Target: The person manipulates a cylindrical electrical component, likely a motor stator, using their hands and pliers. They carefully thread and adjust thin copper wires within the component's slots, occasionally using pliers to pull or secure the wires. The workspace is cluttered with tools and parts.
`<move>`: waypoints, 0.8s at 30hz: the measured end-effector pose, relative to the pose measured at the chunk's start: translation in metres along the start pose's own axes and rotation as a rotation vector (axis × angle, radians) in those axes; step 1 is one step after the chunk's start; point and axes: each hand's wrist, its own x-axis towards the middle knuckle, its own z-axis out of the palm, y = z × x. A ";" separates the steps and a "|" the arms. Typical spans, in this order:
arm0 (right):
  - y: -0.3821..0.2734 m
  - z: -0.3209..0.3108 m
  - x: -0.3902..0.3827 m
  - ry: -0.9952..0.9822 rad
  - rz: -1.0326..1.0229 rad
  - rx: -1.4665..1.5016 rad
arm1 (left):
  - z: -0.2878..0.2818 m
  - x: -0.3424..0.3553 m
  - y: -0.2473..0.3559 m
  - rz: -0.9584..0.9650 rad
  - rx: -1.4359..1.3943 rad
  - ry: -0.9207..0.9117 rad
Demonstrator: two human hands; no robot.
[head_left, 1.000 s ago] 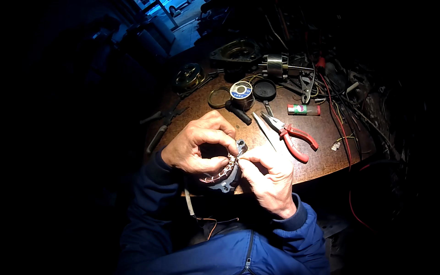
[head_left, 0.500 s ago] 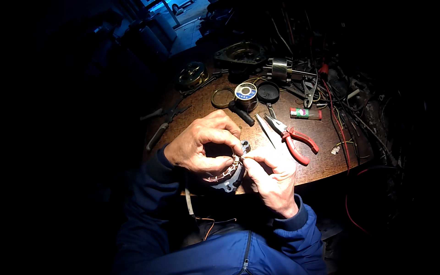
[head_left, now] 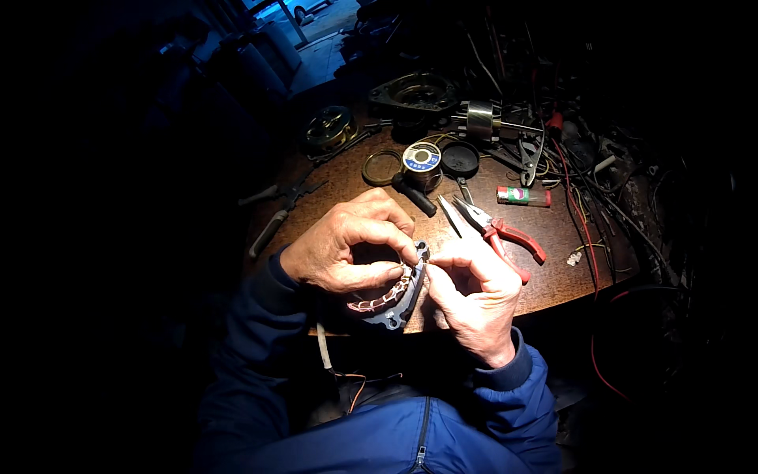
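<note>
At the table's near edge sits a motor stator in a grey metal housing (head_left: 392, 317). Its copper winding (head_left: 387, 300) is bound with white cord stitches. Over the far left side of the stator arches my left hand (head_left: 347, 241), thumb and forefinger closed together at the winding; what they pinch is too small to make out. My right hand (head_left: 483, 304) is at the housing's right rim, thumb and forefinger pressed together on something tiny that I cannot make out. Beyond the right hand lie red-handled long-nose pliers (head_left: 517, 235) and pointed tweezers (head_left: 450, 215).
A solder wire spool (head_left: 422, 156), a black cap (head_left: 460, 160) and a black tube (head_left: 414, 195) lie beyond the hands. Other pliers (head_left: 270, 233) rest at left. A motor rotor (head_left: 480, 120), a lighter (head_left: 523, 197) and tangled wires (head_left: 580, 205) occupy the right side.
My right hand has moved slightly right, away from the left fingertips, uncovering more of the housing's rim. My left hand stays nearly in place.
</note>
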 end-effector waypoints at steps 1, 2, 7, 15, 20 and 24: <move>-0.001 -0.001 0.002 -0.010 -0.024 -0.043 | 0.000 0.000 0.001 -0.002 0.002 0.001; 0.001 0.000 0.002 -0.005 -0.068 -0.052 | 0.000 0.001 0.001 0.000 0.001 -0.001; 0.000 0.005 0.004 -0.032 -0.155 -0.061 | 0.000 0.001 0.002 -0.048 -0.030 -0.021; 0.008 0.001 0.005 -0.068 -0.010 0.128 | -0.003 0.002 0.003 -0.050 -0.035 -0.040; 0.004 -0.001 0.008 -0.084 0.103 0.179 | -0.003 0.001 0.003 -0.045 -0.029 -0.043; 0.011 -0.002 0.005 -0.118 0.059 0.140 | -0.003 0.001 0.002 -0.032 -0.026 -0.038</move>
